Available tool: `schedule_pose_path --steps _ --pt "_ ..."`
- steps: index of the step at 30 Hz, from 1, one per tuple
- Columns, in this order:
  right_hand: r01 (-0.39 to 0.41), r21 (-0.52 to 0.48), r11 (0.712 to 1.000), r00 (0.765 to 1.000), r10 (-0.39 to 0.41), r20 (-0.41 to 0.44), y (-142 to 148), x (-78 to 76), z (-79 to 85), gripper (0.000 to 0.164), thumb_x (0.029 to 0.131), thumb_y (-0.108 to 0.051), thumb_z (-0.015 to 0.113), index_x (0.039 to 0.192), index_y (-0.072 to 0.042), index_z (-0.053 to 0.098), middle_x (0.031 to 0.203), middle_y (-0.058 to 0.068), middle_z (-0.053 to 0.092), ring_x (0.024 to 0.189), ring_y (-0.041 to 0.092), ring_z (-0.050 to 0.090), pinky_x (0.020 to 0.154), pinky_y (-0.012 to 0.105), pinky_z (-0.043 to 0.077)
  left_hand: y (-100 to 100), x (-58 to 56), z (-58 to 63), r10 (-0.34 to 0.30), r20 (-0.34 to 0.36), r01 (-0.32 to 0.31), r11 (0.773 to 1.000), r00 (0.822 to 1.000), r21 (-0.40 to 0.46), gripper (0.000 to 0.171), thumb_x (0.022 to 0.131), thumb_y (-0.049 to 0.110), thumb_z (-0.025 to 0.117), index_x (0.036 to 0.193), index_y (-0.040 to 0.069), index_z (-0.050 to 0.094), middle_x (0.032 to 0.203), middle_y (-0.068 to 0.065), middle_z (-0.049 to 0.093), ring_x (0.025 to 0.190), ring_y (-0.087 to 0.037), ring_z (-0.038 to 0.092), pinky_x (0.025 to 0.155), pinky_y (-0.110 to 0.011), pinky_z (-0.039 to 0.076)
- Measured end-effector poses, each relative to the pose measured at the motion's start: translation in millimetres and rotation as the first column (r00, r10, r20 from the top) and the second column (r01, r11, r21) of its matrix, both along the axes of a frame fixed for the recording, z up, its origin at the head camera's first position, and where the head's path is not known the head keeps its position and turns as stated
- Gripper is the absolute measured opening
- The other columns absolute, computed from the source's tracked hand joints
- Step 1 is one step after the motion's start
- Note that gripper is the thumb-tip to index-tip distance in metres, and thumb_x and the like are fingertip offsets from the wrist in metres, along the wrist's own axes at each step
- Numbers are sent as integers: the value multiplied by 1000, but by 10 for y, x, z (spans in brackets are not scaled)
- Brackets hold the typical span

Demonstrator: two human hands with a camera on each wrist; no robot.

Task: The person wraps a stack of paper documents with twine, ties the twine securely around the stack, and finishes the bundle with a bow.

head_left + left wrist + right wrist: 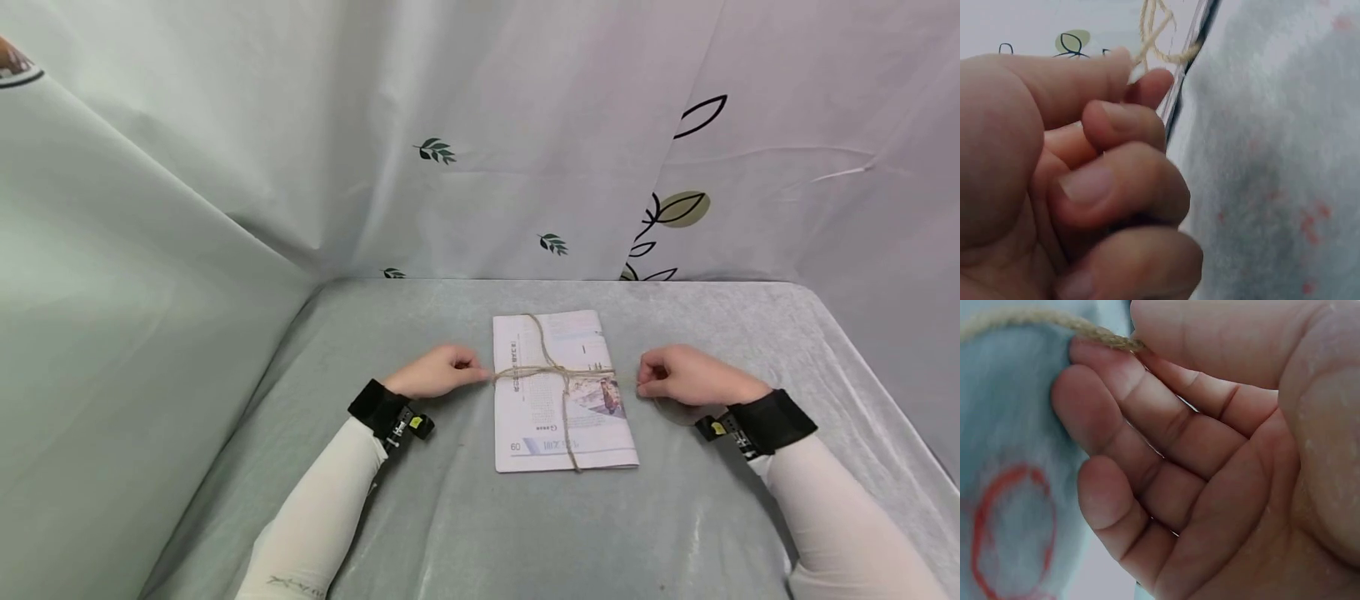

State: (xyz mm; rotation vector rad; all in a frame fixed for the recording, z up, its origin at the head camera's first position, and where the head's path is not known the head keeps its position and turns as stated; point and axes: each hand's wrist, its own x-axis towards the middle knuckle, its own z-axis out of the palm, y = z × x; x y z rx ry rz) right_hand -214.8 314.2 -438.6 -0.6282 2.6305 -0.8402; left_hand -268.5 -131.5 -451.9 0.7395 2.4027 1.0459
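A folded newspaper bundle [532,425] lies on the covered table, wrapped crosswise by brown twine [566,417]. The twine strands cross near the middle of its top face. At the bundle's left edge, my left hand [442,372] pinches a twine end between thumb and index finger; the left wrist view shows this twine [1154,34] running from the fingertips to the paper's edge. Off the right edge, my right hand [690,375] pinches the other end. In the right wrist view that twine [1085,326] leaves the thumb and fingertips toward the left, the other fingers loosely curled.
A grey cloth [480,533] covers the table around the bundle. Behind it hangs a pale curtain [525,100] with leaf prints, and another pale sheet [135,292] slopes down along the left side. Red marks [1016,531] show on the cloth.
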Motion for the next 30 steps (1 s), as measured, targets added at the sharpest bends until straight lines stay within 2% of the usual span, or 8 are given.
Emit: schedule_pose_path --steps 4,11,15,18,22,25,27,30 --pt "40 41 998 999 -40 4 65 -11 20 22 105 -19 79 87 -20 67 73 -7 57 60 13 55 62 31 45 -35 -26 -26 35 -12 -35 999 999 -6 36 110 28 73 83 5 69 69 8 46 61 -12 42 62 -31 34" --pt "64 71 995 998 -64 10 136 -7 9 20 106 -15 76 88 -18 66 67 -5 55 54 15 55 65 33 45 -119 -38 36 79 -7 -79 995 997 -68 41 107 26 76 72 8 62 62 8 48 58 -12 43 60 -29 35" --pt "70 87 994 998 -69 -15 147 -17 -12 20 106 -13 75 89 -18 65 65 -6 55 53 14 55 64 33 46 -154 -36 58 104 15 -102 990 995 -100 43 105 24 76 67 13 59 60 6 51 55 -13 44 57 -29 35" --pt "72 99 992 996 -68 -50 146 -26 -23 21 106 -11 74 89 -18 64 66 -7 56 54 13 55 64 33 46 -163 -24 84 112 9 -110 986 994 -125 41 104 21 76 67 12 61 61 6 51 56 -13 45 57 -29 36" --pt "74 101 992 995 -67 -70 135 -33 -36 14 106 -9 72 95 -14 67 70 -6 58 56 13 57 65 34 47 -138 -9 112 72 -32 -76 981 997 -178 34 106 20 73 74 10 69 66 6 49 59 -13 45 59 -30 37" --pt "83 85 993 995 -78 -67 130 -44 -45 6 107 -8 71 103 -12 72 75 -5 61 57 14 58 64 35 49 -105 1 124 34 -52 -43 981 998 -188 24 109 18 68 88 10 78 74 6 54 65 -12 47 63 -30 38" --pt "96 73 993 993 -90 -70 125 -50 -47 6 107 -8 71 106 -11 76 76 -4 63 56 14 58 62 35 49 -86 12 131 33 -39 -39 984 999 -175 20 110 16 66 97 10 80 76 5 56 65 -12 48 64 -30 39" --pt "123 49 991 989 -118 -85 118 -59 -59 5 106 -9 74 103 -11 78 77 -5 66 54 14 58 60 34 50 -56 34 134 47 10 -45 987 999 -154 19 112 13 64 101 8 78 78 1 63 64 -12 52 62 -29 42"
